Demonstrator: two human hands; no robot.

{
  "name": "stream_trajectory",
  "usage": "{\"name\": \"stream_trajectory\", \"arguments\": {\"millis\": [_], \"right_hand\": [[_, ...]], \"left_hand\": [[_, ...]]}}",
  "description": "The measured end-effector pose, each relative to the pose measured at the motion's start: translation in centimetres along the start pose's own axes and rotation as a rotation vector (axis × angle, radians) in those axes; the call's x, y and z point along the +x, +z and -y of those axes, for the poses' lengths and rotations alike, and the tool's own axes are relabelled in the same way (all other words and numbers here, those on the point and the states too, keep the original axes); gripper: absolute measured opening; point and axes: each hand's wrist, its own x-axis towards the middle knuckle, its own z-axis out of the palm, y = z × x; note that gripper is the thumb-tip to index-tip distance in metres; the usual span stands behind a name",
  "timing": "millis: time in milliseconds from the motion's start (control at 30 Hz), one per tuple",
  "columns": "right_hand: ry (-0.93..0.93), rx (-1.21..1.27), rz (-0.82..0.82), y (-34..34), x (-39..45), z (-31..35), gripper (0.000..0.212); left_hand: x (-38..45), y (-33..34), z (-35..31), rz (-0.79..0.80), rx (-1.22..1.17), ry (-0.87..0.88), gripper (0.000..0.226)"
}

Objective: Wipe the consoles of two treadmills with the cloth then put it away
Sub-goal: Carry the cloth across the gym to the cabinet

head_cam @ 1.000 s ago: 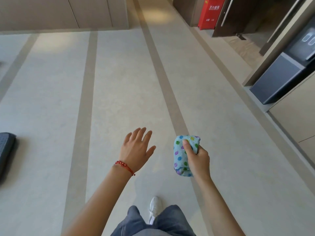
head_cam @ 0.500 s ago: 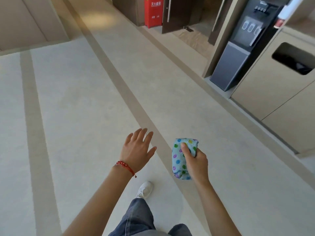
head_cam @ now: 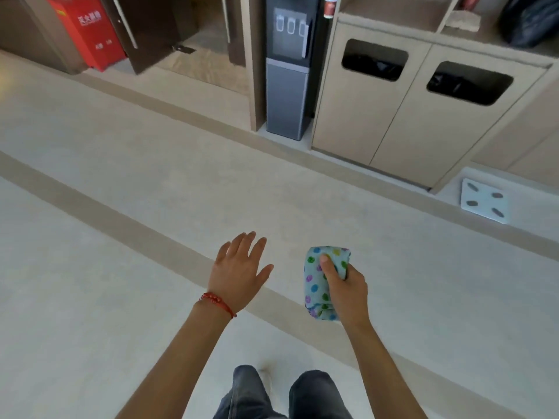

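Note:
My right hand (head_cam: 348, 290) grips a folded light-blue cloth with coloured dots (head_cam: 316, 278), held out over the floor at about waist height. The thumb presses across the cloth's upper part. My left hand (head_cam: 239, 272) is stretched out beside it with straight, spread fingers and holds nothing; a red bead bracelet sits on its wrist. No treadmill console is in view.
Ahead stands a beige cabinet with two dark bin openings (head_cam: 375, 63), a dark water dispenser (head_cam: 289, 74) to its left, and a red fire-equipment box (head_cam: 84, 31) at far left. A white scale (head_cam: 484, 204) lies on the floor at right. Light floor with brown stripes (head_cam: 121, 219) lies between.
The view has swung to the right: the water dispenser and bin cabinet have come to the front. Both hands keep the same pose and the cloth stays in my right hand.

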Motion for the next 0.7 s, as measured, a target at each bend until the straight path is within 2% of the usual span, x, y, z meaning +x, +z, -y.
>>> {"name": "stream_trajectory", "arguments": {"millis": [100, 167, 267, 700], "right_hand": [[0.034, 0.018, -0.085, -1.1, 2.9, 0.3, 0.028], [0.054, 0.029, -0.140, -2.0, 5.2, 0.6, 0.029], [0.065, 0.038, -0.194, -3.2, 9.6, 1.2, 0.031], [0.049, 0.043, -0.234, -7.8, 31.7, 8.5, 0.029]], "left_hand": [[4.4, 1.6, -0.6, 0.018, -0.018, 0.091, 0.044], [7.5, 2.7, -1.2, 0.056, -0.034, 0.141, 0.053], [12.5, 4.4, -2.2, 0.067, -0.047, 0.187, 0.055], [36.7, 8.6, -5.9, 0.067, -0.039, 0.230, 0.057]]}}
